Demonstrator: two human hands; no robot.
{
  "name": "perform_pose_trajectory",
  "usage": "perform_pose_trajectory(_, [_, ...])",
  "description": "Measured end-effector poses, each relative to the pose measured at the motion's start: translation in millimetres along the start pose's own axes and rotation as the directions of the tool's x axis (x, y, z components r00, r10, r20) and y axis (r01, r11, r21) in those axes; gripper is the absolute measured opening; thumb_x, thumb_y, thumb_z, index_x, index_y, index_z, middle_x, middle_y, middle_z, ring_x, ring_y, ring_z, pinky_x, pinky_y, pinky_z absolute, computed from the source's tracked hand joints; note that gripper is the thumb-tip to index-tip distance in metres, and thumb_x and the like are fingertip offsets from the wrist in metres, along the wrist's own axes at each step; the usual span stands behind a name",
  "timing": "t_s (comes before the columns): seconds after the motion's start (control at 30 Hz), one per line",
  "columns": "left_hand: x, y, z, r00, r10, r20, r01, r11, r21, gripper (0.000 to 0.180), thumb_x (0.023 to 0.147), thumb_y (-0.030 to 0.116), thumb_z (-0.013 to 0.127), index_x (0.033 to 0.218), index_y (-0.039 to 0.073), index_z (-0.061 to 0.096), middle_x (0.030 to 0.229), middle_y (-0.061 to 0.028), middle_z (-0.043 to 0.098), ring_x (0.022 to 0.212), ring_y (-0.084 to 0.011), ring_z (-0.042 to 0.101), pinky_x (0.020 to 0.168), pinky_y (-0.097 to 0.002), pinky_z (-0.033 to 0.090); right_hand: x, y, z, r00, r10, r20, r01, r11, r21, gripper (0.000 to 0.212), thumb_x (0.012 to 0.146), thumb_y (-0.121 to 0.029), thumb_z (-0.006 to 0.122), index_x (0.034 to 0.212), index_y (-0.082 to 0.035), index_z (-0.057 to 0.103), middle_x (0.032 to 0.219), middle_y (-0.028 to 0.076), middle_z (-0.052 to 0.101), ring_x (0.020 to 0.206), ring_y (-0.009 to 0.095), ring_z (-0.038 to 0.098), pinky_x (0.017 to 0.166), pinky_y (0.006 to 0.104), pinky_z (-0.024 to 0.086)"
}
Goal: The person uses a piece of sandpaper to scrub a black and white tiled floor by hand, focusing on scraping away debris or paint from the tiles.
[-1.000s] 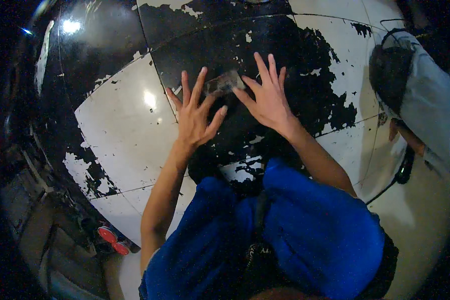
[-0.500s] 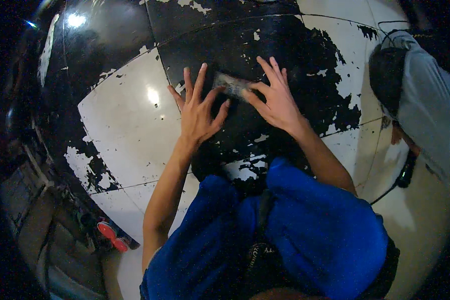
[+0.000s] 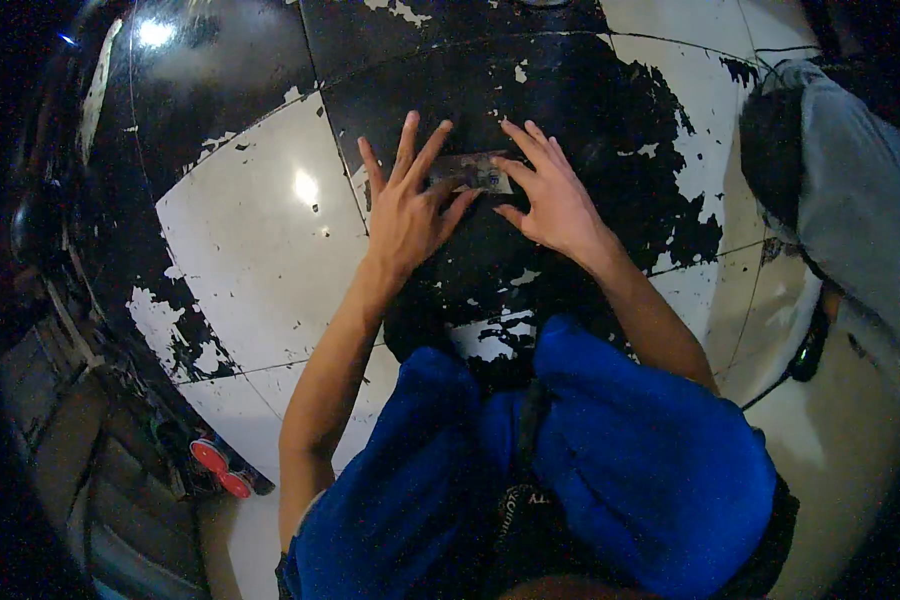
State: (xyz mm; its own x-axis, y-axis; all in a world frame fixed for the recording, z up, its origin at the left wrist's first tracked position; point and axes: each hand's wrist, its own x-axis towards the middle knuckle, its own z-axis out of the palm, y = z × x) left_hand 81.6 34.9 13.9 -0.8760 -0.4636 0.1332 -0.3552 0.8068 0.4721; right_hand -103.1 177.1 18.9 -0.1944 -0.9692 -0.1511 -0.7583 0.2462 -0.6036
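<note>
Currently: one banknote-like slip, fingertips at both ends

Slip [image 3: 481,175] lies at upper centre of frame, on the worn black-and-white surface [image 3: 260,250]. Step in hand, as judged: two-handed fingertip handling of the slip. Next move probably calls for light, even contact, since the slip looks thin. Left hand [image 3: 404,212]: outer fingers spread; cannot tell whether thumb and forefinger pinch the slip's edge. Right hand [image 3: 558,205]: spread open, thumb apart from forefinger. Count: slip, one; hands, two; red discs [image 3: 208,456] at lower left, two.
</note>
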Motion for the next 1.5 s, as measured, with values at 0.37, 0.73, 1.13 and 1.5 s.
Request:
perform_pose_trajectory(0.37, [-6,-12,14,0.997,0.026,0.071,-0.029,0.999,0.04,0.021,0.091,0.02,0.067,0.109,0.012,0.076,0.14,-0.0083,0.064,0.139,-0.0306,0.05,0.119,-0.0563,0.031,1,5,16,0.996,0.012,-0.084,-0.021,0.994,-0.107,0.04,0.089,-0.018,0.074,0.128,-0.01,0.067,0.142,0.006,0.06,0.146,0.032,0.042,0.117,0.0777,0.015])
perform_pose_trajectory(0.73, [7,-2,6,1.0,-0.02,0.005,0.02,0.98,-0.199,0.031,0.089,0.008,0.063,0.119,0.006,0.07,0.122,-0.0123,0.071,0.116,-0.0329,0.064,0.099,-0.0416,0.053,6,8,14,0.968,0.075,-0.241,-0.045,0.991,0.125,0.027,0.088,-0.014,0.075,0.112,-0.005,0.07,0.12,0.01,0.071,0.12,0.033,0.063,0.112,0.0538,0.042])
perform_pose_trajectory(1.13, [5,-6,9,0.999,0.02,0.042,-0.012,0.983,-0.186,0.031,0.087,0.006,0.061,0.115,0.007,0.075,0.118,-0.0103,0.071,0.115,-0.0314,0.064,0.1,-0.0402,0.053,4,16,19,0.944,-0.052,-0.325,0.1,0.986,0.131,0.017,0.087,-0.011,0.076,0.102,-0.003,0.074,0.114,0.012,0.073,0.109,0.032,0.066,0.097,0.0412,0.054])
perform_pose_trajectory(1.5, [1,-5,12,0.999,0.051,0.013,-0.048,0.989,-0.139,0.032,0.087,0.008,0.06,0.116,0.008,0.072,0.115,-0.011,0.072,0.112,-0.031,0.064,0.096,-0.0401,0.053,1,10,24,0.942,-0.002,-0.337,0.048,0.99,0.129,0.014,0.085,-0.01,0.077,0.097,-0.003,0.074,0.106,0.012,0.071,0.104,0.033,0.065,0.093,0.0414,0.054])
